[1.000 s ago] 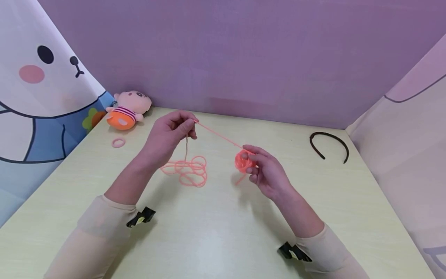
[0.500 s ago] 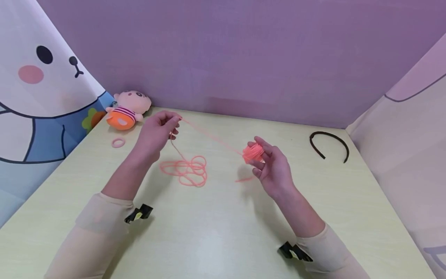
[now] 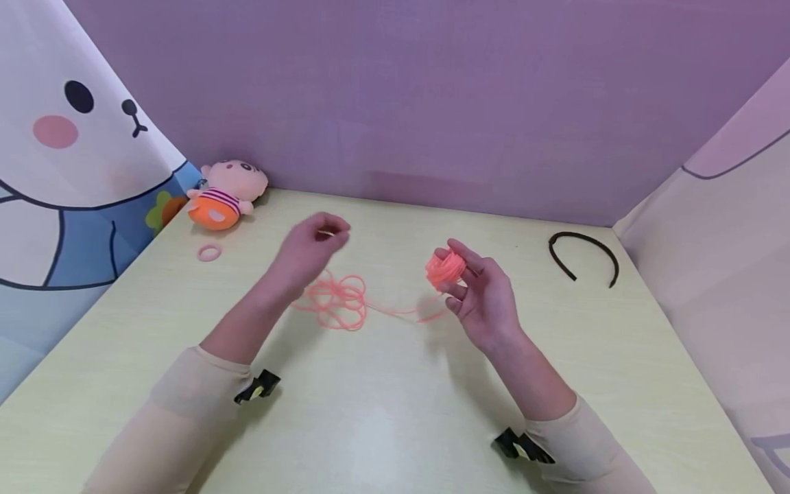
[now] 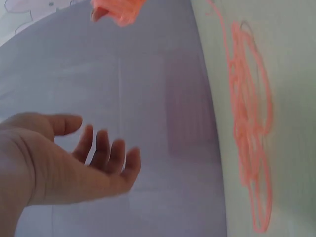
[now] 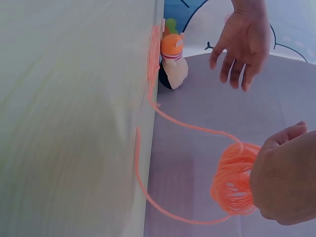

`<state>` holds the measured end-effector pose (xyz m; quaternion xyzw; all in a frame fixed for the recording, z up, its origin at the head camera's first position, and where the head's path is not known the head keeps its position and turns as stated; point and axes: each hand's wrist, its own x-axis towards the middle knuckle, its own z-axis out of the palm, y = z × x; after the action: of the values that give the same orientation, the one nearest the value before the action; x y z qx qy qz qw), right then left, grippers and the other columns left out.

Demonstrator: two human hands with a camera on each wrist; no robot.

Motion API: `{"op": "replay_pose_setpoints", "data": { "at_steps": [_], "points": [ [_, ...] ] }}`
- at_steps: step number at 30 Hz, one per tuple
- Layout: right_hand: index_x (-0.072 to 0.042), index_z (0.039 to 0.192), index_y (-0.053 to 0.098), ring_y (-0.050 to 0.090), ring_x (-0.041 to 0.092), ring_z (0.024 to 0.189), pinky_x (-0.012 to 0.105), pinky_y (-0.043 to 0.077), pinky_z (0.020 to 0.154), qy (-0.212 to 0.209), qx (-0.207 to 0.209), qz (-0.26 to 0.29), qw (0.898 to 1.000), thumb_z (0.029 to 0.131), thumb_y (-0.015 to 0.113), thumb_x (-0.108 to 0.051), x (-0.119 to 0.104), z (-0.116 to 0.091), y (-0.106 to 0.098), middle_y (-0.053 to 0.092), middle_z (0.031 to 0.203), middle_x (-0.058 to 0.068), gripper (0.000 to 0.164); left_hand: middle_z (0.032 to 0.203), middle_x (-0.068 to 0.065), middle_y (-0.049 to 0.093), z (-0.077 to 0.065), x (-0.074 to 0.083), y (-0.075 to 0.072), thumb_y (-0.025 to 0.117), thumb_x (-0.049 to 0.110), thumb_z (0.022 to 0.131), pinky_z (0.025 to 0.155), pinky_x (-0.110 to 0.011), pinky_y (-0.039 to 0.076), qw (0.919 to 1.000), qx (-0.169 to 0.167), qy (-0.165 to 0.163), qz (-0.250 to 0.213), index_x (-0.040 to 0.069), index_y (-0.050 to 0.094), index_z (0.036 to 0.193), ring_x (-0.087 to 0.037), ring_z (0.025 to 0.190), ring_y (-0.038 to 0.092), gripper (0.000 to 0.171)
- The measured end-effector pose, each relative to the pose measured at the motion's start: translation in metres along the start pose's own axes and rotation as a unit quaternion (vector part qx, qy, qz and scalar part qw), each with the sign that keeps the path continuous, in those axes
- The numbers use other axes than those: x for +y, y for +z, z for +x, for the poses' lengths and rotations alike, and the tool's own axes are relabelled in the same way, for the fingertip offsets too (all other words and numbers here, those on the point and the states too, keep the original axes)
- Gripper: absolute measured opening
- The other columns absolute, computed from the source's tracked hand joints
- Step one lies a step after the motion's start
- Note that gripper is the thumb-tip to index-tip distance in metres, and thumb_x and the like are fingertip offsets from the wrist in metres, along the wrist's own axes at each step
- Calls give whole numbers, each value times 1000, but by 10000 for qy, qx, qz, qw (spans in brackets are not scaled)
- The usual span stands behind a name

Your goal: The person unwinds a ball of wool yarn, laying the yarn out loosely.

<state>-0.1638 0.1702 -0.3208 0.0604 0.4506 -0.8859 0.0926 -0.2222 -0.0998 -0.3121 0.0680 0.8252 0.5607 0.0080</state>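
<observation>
My right hand [image 3: 484, 295] holds a small wound bundle of coral-pink yarn [image 3: 446, 269] above the table, its fingers curled about the coils. Two strands hang from the bundle in the right wrist view; one ends loose on the table, the other runs to a loose heap of yarn loops [image 3: 338, 302] lying left of centre. Over that heap hovers my left hand [image 3: 308, 250], with nothing between its fingers. In the left wrist view its thumb and fingers [image 4: 102, 148] are apart and loosely bent.
A plush doll [image 3: 225, 195] in orange and stripes lies at the table's back left corner, with a pink ring [image 3: 209, 252] in front of it. To the right lies a dark headband [image 3: 583, 240]. A purple wall [image 3: 432, 103] closes off the back of the table [image 3: 370, 412].
My left hand has let go of the strand it pinched, swinging left and then back right. The taut yarn has dropped onto the table. The right hand has turned the bundle and shifted slightly right.
</observation>
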Motion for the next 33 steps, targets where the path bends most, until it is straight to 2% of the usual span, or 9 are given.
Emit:
{"op": "replay_pose_setpoints", "data": {
  "at_steps": [3,7,9,14,18,21,25,28,33],
  "points": [
    [-13,142,55,65,15,59,21,47,51,-57,-130,3,9999,105,29,-21,0,-1,0,67,127,4,46,116,-10,64,-6,-2,17,61,17,102,88,-41,49,9957,-906,113,183,5,64,119,-25,104,58,21],
    [-12,144,54,65,15,59,21,48,51,-111,-299,-14,9995,105,28,-22,1,-3,0,65,131,5,48,113,-8,64,-15,-4,38,64,19,101,91,-42,50,9813,-1919,98,113,8,65,118,-23,103,59,20],
    [-12,145,53,65,15,60,21,48,51,-115,-399,-25,9991,105,28,-23,1,-3,1,65,133,5,48,115,-7,64,-19,-5,47,65,20,100,94,-42,50,9743,-2253,50,11,9,65,119,-23,106,59,22],
    [-10,147,49,64,14,60,21,49,53,-94,-621,-43,9980,106,27,-23,2,-4,2,65,132,4,49,131,-6,62,-27,-9,63,66,24,99,102,-41,48,9590,-2835,19,-54,9,61,133,-21,124,55,37],
    [-11,148,46,62,10,58,18,49,53,-27,-565,-181,9982,108,33,-23,3,-4,3,67,124,1,43,129,-5,63,-32,-12,71,66,25,100,102,-43,48,9425,-3339,13,-164,6,57,138,-21,123,57,44],
    [-14,144,50,57,7,55,16,46,52,-30,-267,-368,9990,108,45,-20,4,-3,4,67,112,-2,36,113,-5,68,-35,-11,74,66,21,100,99,-46,49,9344,-3550,95,-295,4,63,128,-21,107,64,33],
    [-15,136,54,51,5,49,14,41,48,-66,137,-459,9988,106,55,-14,6,-2,5,68,97,-3,30,90,-5,67,-36,-9,72,63,15,101,93,-47,51,9321,-3589,206,-447,6,70,108,-21,88,66,13],
    [-14,136,53,47,5,46,13,37,46,-17,218,-410,9989,107,51,-12,6,-1,5,68,95,-2,29,85,-5,64,-37,-7,70,62,14,102,90,-49,51,9315,-3594,218,-512,6,70,102,-21,81,65,11],
    [-13,139,48,44,4,45,14,35,45,155,102,-266,9995,108,41,-11,4,-2,4,63,97,-2,32,84,-5,62,-37,-5,68,62,15,102,87,-55,52,9294,-3652,240,-480,6,69,101,-21,77,64,11]
  ]
}}
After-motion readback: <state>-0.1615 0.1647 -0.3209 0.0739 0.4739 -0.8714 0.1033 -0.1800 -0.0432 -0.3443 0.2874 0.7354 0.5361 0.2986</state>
